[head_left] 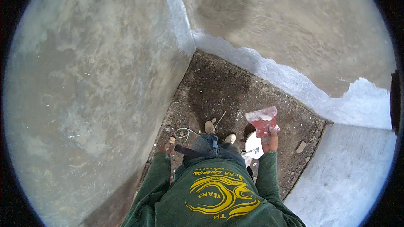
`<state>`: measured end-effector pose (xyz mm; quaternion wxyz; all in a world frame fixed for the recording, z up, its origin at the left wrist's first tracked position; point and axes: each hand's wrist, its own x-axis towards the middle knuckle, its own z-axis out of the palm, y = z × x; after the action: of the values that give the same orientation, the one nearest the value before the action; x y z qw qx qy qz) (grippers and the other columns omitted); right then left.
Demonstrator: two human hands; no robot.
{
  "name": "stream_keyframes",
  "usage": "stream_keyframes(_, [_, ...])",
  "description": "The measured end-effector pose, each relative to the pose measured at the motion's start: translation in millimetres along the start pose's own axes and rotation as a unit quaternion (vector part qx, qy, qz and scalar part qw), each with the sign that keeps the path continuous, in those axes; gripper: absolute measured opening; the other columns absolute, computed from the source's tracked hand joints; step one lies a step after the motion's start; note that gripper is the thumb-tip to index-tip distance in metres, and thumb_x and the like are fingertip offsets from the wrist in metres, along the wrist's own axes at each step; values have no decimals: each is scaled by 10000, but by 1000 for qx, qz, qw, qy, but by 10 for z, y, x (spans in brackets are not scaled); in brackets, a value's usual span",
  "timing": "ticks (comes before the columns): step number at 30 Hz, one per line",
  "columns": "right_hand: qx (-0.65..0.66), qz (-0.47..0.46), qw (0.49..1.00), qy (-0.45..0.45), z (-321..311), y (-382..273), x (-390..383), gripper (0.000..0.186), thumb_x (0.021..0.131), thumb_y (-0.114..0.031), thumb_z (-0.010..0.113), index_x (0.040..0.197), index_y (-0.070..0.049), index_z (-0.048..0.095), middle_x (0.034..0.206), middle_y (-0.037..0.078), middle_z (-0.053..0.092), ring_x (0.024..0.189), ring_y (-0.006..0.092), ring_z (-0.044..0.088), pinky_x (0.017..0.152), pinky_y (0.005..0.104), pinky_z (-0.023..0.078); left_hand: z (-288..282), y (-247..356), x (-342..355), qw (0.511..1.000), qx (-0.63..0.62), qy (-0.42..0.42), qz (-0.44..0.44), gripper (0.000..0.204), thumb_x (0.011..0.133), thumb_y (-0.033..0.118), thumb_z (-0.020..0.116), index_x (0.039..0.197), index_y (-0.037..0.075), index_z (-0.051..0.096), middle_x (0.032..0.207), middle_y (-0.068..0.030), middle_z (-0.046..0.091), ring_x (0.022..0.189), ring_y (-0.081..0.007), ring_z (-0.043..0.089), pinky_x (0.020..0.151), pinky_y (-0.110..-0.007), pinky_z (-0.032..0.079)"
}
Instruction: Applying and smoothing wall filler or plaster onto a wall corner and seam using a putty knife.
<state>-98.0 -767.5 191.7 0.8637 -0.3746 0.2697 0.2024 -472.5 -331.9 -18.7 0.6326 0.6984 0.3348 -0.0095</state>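
My right hand (269, 143) is closed round the narrow end of a red putty spreader (261, 120). White filler is smeared on its wide blade, which points away from me. Beneath it, partly hidden by the hand and spreader, a round white bucket (251, 143) stands on the ground. My left hand (167, 148) hangs low at my left side, close to the left wall. Its fingers are too small and dark to make out. A small pale lump (172, 140) shows right beside it.
Rough dirt floor (219, 84) narrows to a corner between grey plastered walls (97, 67). White coating (269, 69) covers the lower strip of the far wall and the corner. A pale cable (184, 132), a thin stick (220, 119) and a stone (301, 146) lie around my shoes.
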Motion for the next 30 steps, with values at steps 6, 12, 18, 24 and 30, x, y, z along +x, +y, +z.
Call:
stream_keyframes(6, [32, -89, 994, 50, -842, -272, -358, 392, 831, -77, 671, 1200, -15, 557, 1142, 97, 639, 1019, 236, 626, 884, 380, 514, 69, -22, -747, 933, 288, -140, -164, 231, 875, 318, 599, 965, 115, 662, 1033, -128, 654, 881, -292, 619, 783, -452, 510])
stream_keyframes(12, [83, -120, 975, 165, -1286, -303, -699, 328, 836, -96, 665, 1146, -7, 607, 1093, 104, 662, 973, 240, 644, 852, 386, 527, -155, 203, -455, 905, 228, -216, -287, 283, 915, 316, 554, 1053, 77, 615, 1068, -151, 634, 933, -308, 593, 800, -470, 508])
stream_keyframes(18, [78, -197, 947, 240, -1548, -168, -1334, 354, 857, -161, 664, 1171, -11, 602, 1125, 94, 656, 1007, 239, 638, 851, 386, 526, 545, 911, 752, 942, -44, -208, -260, 553, 870, 394, 645, 1241, -4, 549, 1019, -219, 655, 876, -314, 658, 707, -425, 528])
stream_keyframes(24, [76, -130, 944, 294, -1365, 253, -1322, 251, 863, -234, 653, 1074, -99, 649, 951, 24, 646, 794, 174, 592, 667, 353, 497, 178, 888, 2025, 848, 486, -119, -177, 526, 840, 299, 683, 1249, -7, 557, 1040, -191, 645, 896, -297, 621, 890, -450, 481])
stream_keyframes(30, [20, -201, 889, 410, -1991, 421, -1530, 314, 797, -34, 662, 1107, -60, 618, 959, 30, 667, 856, 179, 644, 711, 320, 523, 670, 1768, 1891, 966, 156, -199, -49, 576, 875, 269, 652, 1380, 60, 473, 1324, -184, 551, 1235, -281, 515, 1000, -380, 436])
